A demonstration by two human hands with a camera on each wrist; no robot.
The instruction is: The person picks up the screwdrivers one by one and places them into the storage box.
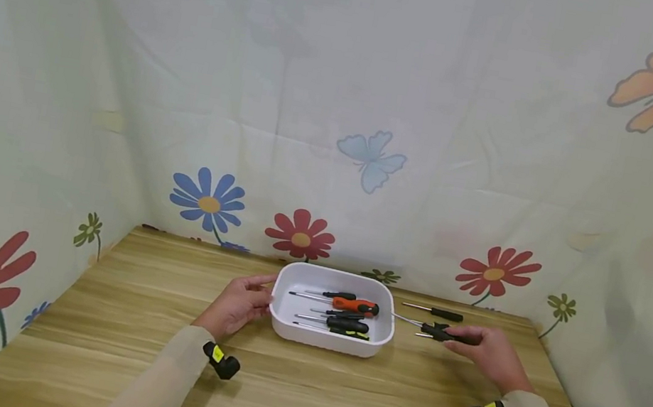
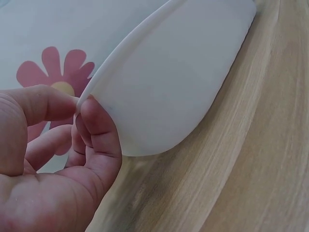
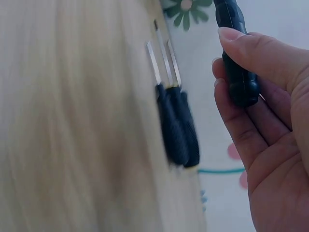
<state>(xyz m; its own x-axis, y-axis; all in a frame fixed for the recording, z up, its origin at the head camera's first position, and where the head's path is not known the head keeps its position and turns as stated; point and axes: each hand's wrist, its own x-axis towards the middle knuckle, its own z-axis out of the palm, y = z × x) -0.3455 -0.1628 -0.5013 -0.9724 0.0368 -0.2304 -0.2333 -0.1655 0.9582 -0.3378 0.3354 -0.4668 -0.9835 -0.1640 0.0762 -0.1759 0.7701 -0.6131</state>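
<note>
My left hand [image 1: 238, 307] pinches the left end of a white plastic box [image 1: 329, 341]; in the left wrist view the thumb and fingers [image 2: 100, 118] grip its rim [image 2: 164, 82]. Inside the box lie an orange-and-black screwdriver [image 1: 355, 305] and several black ones [image 1: 347, 324], shafts pointing left. Right of the box, my right hand [image 1: 491, 357] holds a black-handled screwdriver [image 3: 243, 89] between thumb and fingers, raised over the table. Its tip is outside the right wrist view. Black screwdrivers [image 3: 175, 128] lie close together on the table beside this hand.
Another black screwdriver [image 1: 446, 314] lies behind the right hand, near the table's back edge. The wood-grain table [image 1: 331, 406] is bordered at the back and sides by a pale curtain [image 1: 320, 87] printed with flowers and butterflies.
</note>
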